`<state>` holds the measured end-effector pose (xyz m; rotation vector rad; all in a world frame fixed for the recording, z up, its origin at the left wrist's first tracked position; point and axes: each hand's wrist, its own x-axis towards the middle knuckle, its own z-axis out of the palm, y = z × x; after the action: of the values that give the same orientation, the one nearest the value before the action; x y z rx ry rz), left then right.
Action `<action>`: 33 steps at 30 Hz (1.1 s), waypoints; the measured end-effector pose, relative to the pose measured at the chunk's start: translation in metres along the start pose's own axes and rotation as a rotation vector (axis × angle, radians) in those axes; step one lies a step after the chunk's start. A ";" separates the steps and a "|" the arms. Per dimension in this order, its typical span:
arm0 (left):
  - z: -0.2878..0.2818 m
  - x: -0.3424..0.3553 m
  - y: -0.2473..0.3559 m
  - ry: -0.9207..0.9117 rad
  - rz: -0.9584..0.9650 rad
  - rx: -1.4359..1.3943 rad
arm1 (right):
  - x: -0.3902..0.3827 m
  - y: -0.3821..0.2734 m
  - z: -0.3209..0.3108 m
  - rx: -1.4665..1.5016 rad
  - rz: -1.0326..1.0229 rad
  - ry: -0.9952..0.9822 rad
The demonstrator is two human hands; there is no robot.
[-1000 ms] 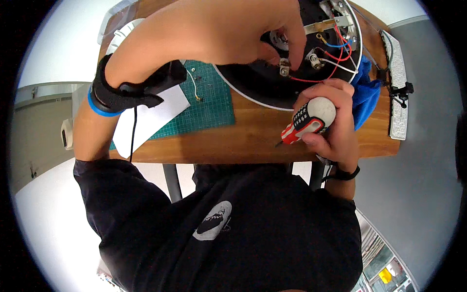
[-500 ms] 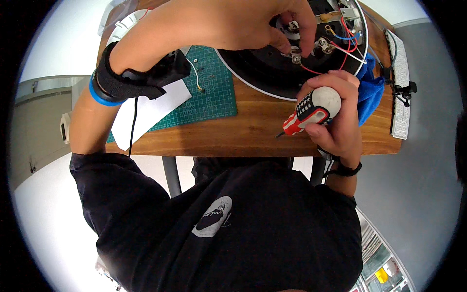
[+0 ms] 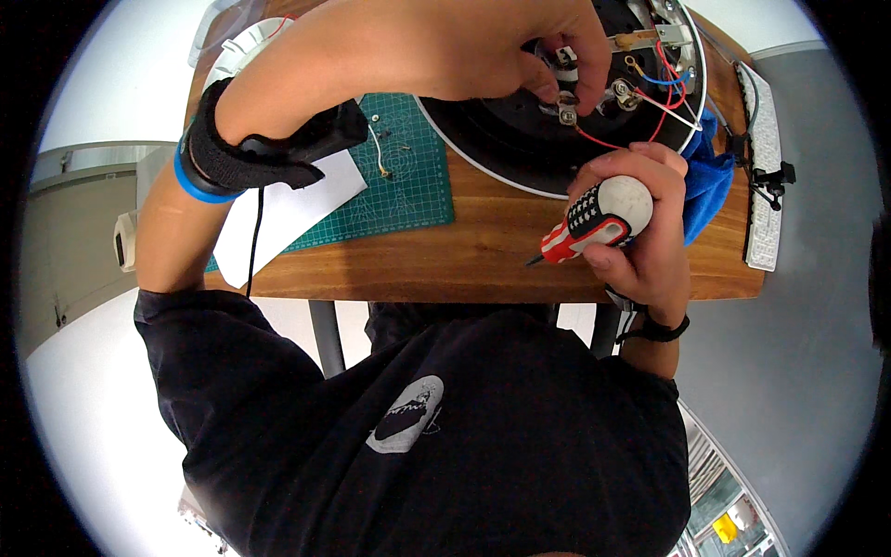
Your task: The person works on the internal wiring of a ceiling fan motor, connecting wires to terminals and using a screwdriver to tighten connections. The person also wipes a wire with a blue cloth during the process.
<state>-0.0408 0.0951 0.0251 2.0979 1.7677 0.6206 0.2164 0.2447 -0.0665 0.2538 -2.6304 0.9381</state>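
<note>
My left hand (image 3: 571, 60) reaches across to a round black appliance base (image 3: 492, 139) with a white rim. Its thumb and index finger close around a small metal terminal (image 3: 567, 113) on the base, from which a red wire runs. My right hand (image 3: 654, 213) is wrapped around a stubby screwdriver (image 3: 594, 223) with a red, white and dark blue starred handle. The screwdriver's tip points left, over the table and away from the base. Beside the terminal sits another metal fitting (image 3: 624, 93) with wires. Part of the base lies hidden under my left hand and forearm.
A green cutting mat (image 3: 408, 195) bears a short white wire (image 3: 378, 148), small screws and a white sheet (image 3: 278, 227). Right of the base lie a blue cloth (image 3: 710, 186) and a white power strip (image 3: 765, 167). A white part (image 3: 239, 51) stands at the far left.
Both hands keep nearly the same place and grip. The base and table appear shifted slightly down in the picture.
</note>
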 end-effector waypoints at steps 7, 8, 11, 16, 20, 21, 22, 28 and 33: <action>-0.012 0.000 0.005 -0.021 0.000 -0.086 | 0.001 0.001 0.003 0.007 -0.007 -0.004; -0.009 0.000 0.005 -0.004 0.010 -0.079 | 0.001 0.001 0.003 0.010 -0.006 -0.003; -0.010 -0.005 0.002 -0.005 0.002 -0.104 | 0.000 0.001 0.003 0.015 -0.003 -0.006; 0.000 -0.001 -0.008 0.038 0.024 -0.022 | 0.001 0.000 0.003 0.019 -0.004 -0.005; 0.004 0.001 -0.011 0.045 0.009 -0.059 | 0.001 0.000 0.001 0.034 0.017 -0.031; 0.003 0.001 -0.011 0.037 0.003 -0.074 | 0.001 0.000 0.001 0.065 0.024 -0.030; 0.002 0.001 -0.010 0.030 -0.002 -0.084 | 0.001 0.000 0.001 0.029 0.022 -0.037; -0.008 -0.003 -0.003 0.002 0.035 -0.099 | 0.000 0.002 0.003 0.017 0.003 -0.003; -0.004 0.002 0.000 0.016 -0.014 -0.002 | -0.001 0.003 0.004 0.023 0.001 -0.001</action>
<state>-0.0423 0.0969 0.0287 2.0828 1.7881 0.6368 0.2159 0.2444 -0.0712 0.2580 -2.6222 0.9692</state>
